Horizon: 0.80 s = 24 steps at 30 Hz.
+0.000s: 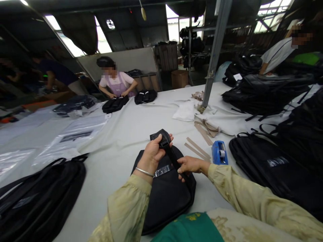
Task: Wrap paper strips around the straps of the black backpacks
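A black backpack (168,198) lies on the white-covered table right in front of me, with a shiny strip of clear tape across it. Above its far end, my left hand (155,151) is closed on the buckle end of a black strap (173,158), thumb on top. My right hand (188,166) pinches the same strap lower down, over the right side of the backpack. Between the two hands the strap runs fairly straight. Just right of my right hand stands a blue tape dispenser (219,153).
Beige strips (196,149) lie beyond the dispenser, near a white bag (184,111). More black backpacks flank me at left (42,198) and right (275,168). A metal post (214,53) rises from the table. Across it, a person (117,82) handles black bags; another person leans in at far right.
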Available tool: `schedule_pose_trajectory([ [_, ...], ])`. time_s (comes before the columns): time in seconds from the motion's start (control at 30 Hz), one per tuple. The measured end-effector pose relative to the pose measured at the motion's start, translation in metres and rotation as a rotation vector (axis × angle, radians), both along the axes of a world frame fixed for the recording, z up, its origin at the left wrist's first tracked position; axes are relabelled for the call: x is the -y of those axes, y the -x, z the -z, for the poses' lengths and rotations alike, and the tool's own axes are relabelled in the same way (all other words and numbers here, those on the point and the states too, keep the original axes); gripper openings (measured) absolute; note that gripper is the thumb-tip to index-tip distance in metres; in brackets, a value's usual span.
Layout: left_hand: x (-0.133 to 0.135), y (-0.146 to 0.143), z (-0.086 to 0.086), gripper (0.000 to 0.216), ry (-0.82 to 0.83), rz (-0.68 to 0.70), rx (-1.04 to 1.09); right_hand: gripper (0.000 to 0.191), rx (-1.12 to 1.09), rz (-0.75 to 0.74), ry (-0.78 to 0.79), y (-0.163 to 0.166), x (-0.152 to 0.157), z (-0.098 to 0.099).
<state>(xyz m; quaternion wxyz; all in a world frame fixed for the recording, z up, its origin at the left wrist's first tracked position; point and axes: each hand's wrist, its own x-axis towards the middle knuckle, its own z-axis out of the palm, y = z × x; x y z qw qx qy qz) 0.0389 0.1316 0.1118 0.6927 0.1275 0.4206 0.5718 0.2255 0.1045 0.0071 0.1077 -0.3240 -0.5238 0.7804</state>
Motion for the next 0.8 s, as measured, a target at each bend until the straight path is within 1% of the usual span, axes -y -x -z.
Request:
schedule_pose_trajectory([
  [0.03, 0.000, -0.001, -0.001, 0.037, -0.003, 0.003, -0.008, 0.035, 0.046, -0.022, -0.004, 0.000, -0.002, 0.003],
  [0.1, 0.001, -0.002, -0.001, 0.038, -0.008, 0.009, -0.025, 0.020, 0.184, -0.019, -0.093, 0.002, -0.005, 0.011],
  [0.17, 0.007, -0.004, 0.000, 0.041, -0.014, 0.017, -0.063, 0.014, 0.360, -0.010, -0.285, 0.004, -0.007, 0.018],
  [0.23, 0.018, -0.005, 0.004, 0.044, -0.017, 0.038, -0.129, 0.013, 0.544, -0.008, -0.575, 0.006, -0.008, 0.024],
  [0.3, 0.036, -0.005, 0.012, 0.044, 0.010, 0.065, -0.196, 0.016, 0.701, -0.016, -0.860, 0.009, -0.009, 0.029],
  [0.33, 0.047, -0.004, 0.017, 0.043, 0.041, 0.072, -0.220, 0.017, 0.759, -0.026, -0.961, 0.010, -0.009, 0.032],
  [0.37, 0.059, -0.003, 0.023, 0.039, 0.080, 0.066, -0.233, 0.019, 0.799, -0.042, -1.021, 0.011, -0.009, 0.035],
  [0.4, 0.072, -0.002, 0.030, 0.035, 0.124, 0.056, -0.241, 0.021, 0.825, -0.058, -1.046, 0.012, -0.009, 0.039],
  [0.47, 0.097, 0.000, 0.047, 0.024, 0.211, 0.033, -0.242, 0.023, 0.842, -0.067, -1.059, 0.013, -0.008, 0.048],
  [0.53, 0.121, -0.002, 0.066, 0.017, 0.304, 0.050, -0.212, 0.027, 0.807, -0.037, -1.077, 0.014, -0.007, 0.057],
  [0.57, 0.132, -0.004, 0.075, 0.017, 0.352, 0.068, -0.188, 0.034, 0.772, -0.006, -1.097, 0.015, -0.006, 0.060],
  [0.6, 0.141, -0.007, 0.083, 0.018, 0.400, 0.090, -0.162, 0.046, 0.728, 0.035, -1.131, 0.016, -0.006, 0.062],
  [0.67, 0.156, -0.013, 0.097, 0.021, 0.483, 0.138, -0.111, 0.071, 0.623, 0.090, -1.251, 0.018, -0.007, 0.066],
  [0.7, 0.162, -0.016, 0.102, 0.022, 0.514, 0.164, -0.093, 0.075, 0.558, 0.072, -1.331, 0.019, -0.009, 0.068],
  [0.73, 0.166, -0.018, 0.106, 0.022, 0.532, 0.191, -0.084, 0.072, 0.487, 0.017, -1.409, 0.020, -0.010, 0.070],
  [0.8, 0.168, -0.020, 0.111, 0.024, 0.535, 0.245, -0.081, 0.056, 0.354, -0.149, -1.518, 0.024, -0.013, 0.074],
])
